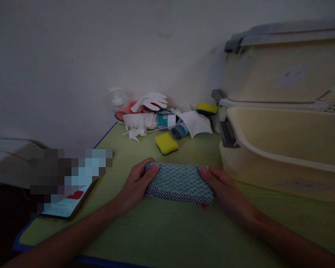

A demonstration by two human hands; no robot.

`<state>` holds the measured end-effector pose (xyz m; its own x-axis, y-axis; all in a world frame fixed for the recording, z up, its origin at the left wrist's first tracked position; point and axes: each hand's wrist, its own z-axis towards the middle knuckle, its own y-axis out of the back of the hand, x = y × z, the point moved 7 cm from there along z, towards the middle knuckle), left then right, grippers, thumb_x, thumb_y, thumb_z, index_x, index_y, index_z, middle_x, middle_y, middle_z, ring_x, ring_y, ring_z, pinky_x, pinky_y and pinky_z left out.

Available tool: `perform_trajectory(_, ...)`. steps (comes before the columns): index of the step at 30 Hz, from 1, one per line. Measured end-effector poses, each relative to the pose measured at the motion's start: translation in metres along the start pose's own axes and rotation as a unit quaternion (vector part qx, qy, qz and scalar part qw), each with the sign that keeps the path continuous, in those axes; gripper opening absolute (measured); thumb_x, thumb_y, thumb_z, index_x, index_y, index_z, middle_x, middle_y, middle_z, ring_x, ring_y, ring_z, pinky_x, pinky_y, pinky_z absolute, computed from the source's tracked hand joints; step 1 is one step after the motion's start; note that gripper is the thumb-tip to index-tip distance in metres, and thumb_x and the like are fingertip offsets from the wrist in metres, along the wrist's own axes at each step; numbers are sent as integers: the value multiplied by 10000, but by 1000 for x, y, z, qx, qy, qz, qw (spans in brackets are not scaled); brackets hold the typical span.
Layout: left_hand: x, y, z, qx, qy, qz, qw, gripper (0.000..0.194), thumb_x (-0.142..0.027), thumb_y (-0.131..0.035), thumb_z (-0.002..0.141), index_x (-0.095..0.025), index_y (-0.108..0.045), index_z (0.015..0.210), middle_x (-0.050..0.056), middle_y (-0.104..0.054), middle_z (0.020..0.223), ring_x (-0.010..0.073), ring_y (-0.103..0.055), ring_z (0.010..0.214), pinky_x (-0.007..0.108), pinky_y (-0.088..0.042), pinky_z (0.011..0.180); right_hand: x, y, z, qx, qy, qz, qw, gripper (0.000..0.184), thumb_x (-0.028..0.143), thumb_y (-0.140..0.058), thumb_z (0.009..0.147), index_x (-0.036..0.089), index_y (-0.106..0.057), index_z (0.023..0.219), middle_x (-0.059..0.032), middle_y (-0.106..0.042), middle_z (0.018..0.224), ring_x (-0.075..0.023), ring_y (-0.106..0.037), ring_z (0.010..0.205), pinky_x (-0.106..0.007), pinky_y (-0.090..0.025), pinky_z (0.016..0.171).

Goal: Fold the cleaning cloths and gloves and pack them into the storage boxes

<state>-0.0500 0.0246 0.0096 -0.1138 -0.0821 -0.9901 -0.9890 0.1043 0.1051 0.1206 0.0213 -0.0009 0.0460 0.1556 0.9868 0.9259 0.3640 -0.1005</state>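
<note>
A folded grey-blue cleaning cloth [180, 182] with a black-and-white checked border is stretched between my two hands, above the green table [167, 234]. My left hand [141, 178] grips its left end, thumb on top and fingers mostly hidden beneath. At the right end, my right hand [222, 186] pinches it the same way, with some fingertips showing below the lower edge. Just beyond the cloth lies a yellow sponge [166, 143] with a dark underside.
Against the wall lie white gloves [152, 100], a pump bottle [117, 100], a labelled bottle [164, 121], a blue-capped bottle [180, 131], a white cloth [197, 122] and another sponge [207, 108]. Cream bins [268, 186] stand stacked at right. A tablet [64, 204], partly blurred, lies at left.
</note>
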Motion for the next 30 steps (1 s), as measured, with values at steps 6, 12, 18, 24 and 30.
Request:
perform_trajectory(6, 1, 3, 0, -15, -24, 4, 1000, 446, -602, -567, 682, -187, -408, 634, -103, -355, 454, 39, -357, 302, 140, -304, 249, -1, 0, -2, -19, -13, -33, 999, 449, 623, -464, 766, 183, -474, 674, 47, -505, 386, -77, -430, 287, -175, -342, 277)
perform_trajectory(12, 2, 11, 1, -52, -34, 26, 998, 412, -569, -560, 693, -191, -408, 633, -103, -367, 427, 48, -353, 285, 148, -284, 250, 7, -8, -5, 37, 1, -45, 998, 415, 588, -467, 785, 175, -481, 751, 28, -555, 484, -87, -500, 372, -194, -405, 360)
perform_trajectory(18, 5, 18, 4, -83, -46, 64, 993, 372, -538, -515, 732, -190, -425, 635, -96, -365, 430, 64, -350, 302, 171, -278, 279, 3, -12, -5, 67, 22, -44, 996, 311, 452, -549, 772, 185, -442, 891, 63, -532, 496, -85, -477, 377, -199, -405, 384)
perform_trajectory(24, -15, 18, -2, -92, -102, 128, 982, 312, -458, -550, 719, -175, -483, 604, -52, -429, 504, 94, -432, 457, 193, -375, 414, 32, -16, -29, 24, 76, -209, 975, 138, 251, -482, 805, 201, -404, 703, 53, -483, 496, -78, -463, 389, -168, -340, 366)
perform_trajectory(30, -75, 5, -16, -103, -98, 70, 987, 305, -484, -576, 727, -196, -492, 673, -78, -395, 469, 65, -366, 355, 158, -292, 307, 100, 2, -65, 22, 122, -208, 970, 144, 282, -469, 821, 195, -438, 710, 44, -486, 496, -84, -492, 390, -163, -364, 358)
